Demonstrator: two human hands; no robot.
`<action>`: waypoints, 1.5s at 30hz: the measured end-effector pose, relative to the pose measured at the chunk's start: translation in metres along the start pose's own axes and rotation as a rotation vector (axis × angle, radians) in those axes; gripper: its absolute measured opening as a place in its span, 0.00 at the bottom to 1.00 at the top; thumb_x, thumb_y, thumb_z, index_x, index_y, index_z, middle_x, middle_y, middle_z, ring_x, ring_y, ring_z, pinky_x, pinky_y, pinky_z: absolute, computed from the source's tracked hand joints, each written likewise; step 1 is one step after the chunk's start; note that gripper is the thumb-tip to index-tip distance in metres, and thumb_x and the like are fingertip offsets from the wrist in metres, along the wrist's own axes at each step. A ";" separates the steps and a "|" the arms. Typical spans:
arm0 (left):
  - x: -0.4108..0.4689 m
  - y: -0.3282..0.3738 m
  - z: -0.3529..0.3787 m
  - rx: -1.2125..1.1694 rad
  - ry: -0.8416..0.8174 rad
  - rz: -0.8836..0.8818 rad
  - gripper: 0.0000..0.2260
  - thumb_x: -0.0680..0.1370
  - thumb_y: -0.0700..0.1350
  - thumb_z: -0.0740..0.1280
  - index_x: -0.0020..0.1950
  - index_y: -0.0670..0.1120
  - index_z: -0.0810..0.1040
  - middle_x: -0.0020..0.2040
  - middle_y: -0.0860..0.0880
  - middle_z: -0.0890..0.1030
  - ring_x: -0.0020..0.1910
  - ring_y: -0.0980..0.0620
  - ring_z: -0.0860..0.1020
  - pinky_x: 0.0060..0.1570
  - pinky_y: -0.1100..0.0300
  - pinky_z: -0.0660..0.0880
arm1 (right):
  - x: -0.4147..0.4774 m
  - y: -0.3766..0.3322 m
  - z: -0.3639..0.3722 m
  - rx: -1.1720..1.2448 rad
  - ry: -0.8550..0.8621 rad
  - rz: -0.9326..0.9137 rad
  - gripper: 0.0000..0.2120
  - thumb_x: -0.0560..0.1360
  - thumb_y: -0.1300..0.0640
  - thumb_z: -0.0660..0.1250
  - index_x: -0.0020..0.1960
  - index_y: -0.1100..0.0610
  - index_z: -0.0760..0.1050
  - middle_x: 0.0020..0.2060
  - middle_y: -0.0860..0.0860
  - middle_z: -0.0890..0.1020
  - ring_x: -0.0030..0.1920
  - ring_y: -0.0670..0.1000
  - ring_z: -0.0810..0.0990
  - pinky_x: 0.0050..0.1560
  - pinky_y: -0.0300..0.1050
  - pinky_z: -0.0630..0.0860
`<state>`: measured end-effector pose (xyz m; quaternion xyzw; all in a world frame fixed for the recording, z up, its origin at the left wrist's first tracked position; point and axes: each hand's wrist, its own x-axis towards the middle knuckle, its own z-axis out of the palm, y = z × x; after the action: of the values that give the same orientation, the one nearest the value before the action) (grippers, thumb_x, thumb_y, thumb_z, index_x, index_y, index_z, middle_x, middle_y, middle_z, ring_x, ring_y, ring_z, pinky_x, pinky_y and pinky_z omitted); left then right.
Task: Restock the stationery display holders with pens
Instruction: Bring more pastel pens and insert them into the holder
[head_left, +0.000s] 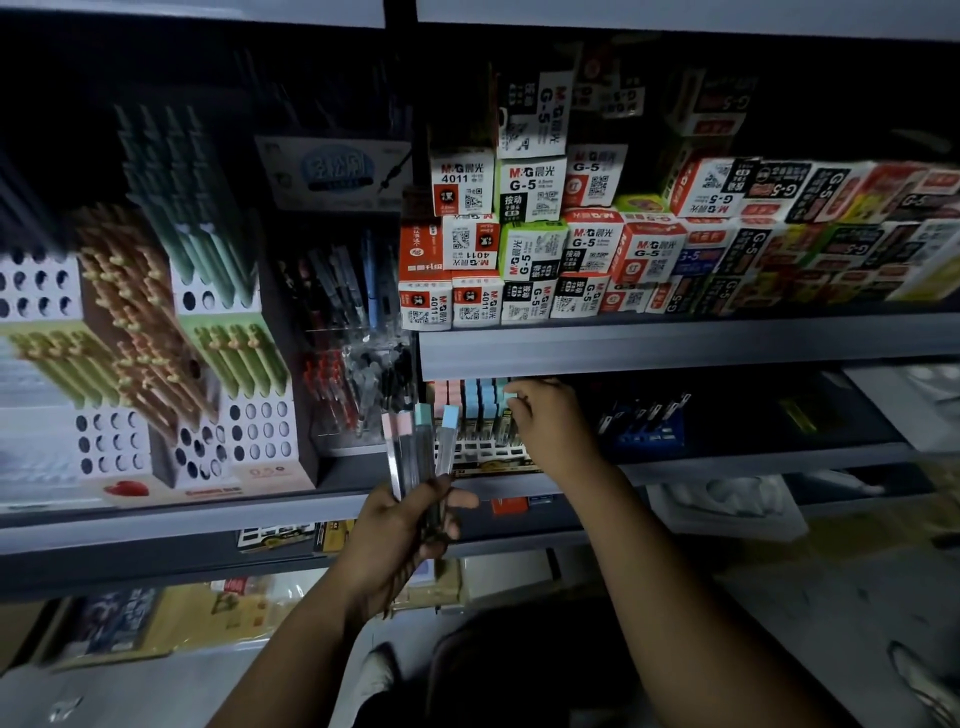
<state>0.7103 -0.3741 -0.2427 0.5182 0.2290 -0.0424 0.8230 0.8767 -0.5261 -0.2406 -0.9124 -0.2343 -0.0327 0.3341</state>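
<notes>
Left hand (402, 525): fingers curled round a bundle of pens (418, 449) with pink, teal and blue caps, just left of the gridded holder (488, 454). Right hand (550, 428): fingers pinch a teal-capped pen (511, 399) standing in that holder beside rows of pink and blue caps. Shelf above: stacked boxes (530, 189) printed "M&G G-5" and "4011". Far left: white perforated holders (260, 431) carrying green and orange pens.

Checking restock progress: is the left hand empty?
No, the left hand grips a bunch of pastel-capped pens.
</notes>
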 end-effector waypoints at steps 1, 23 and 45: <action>0.000 0.000 -0.001 -0.002 0.007 0.002 0.12 0.84 0.40 0.64 0.59 0.31 0.75 0.49 0.34 0.85 0.29 0.49 0.76 0.23 0.63 0.65 | 0.001 0.000 -0.001 0.004 -0.010 0.002 0.12 0.81 0.64 0.66 0.63 0.62 0.81 0.56 0.61 0.83 0.55 0.59 0.82 0.59 0.48 0.77; 0.000 -0.008 0.002 0.003 0.055 0.073 0.12 0.84 0.41 0.64 0.59 0.31 0.77 0.51 0.37 0.86 0.33 0.49 0.79 0.25 0.63 0.65 | -0.010 0.009 0.015 -0.085 0.038 -0.067 0.04 0.75 0.70 0.69 0.45 0.64 0.82 0.46 0.58 0.80 0.45 0.58 0.80 0.46 0.48 0.78; -0.005 -0.007 0.012 0.007 0.034 0.067 0.14 0.84 0.39 0.65 0.62 0.28 0.72 0.37 0.43 0.81 0.29 0.53 0.71 0.24 0.64 0.64 | -0.027 -0.041 -0.016 0.626 -0.351 0.210 0.10 0.78 0.52 0.73 0.47 0.60 0.80 0.33 0.53 0.80 0.26 0.44 0.72 0.28 0.37 0.68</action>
<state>0.7081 -0.3885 -0.2421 0.5289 0.2255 -0.0067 0.8182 0.8362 -0.5198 -0.2092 -0.7770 -0.1918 0.2320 0.5529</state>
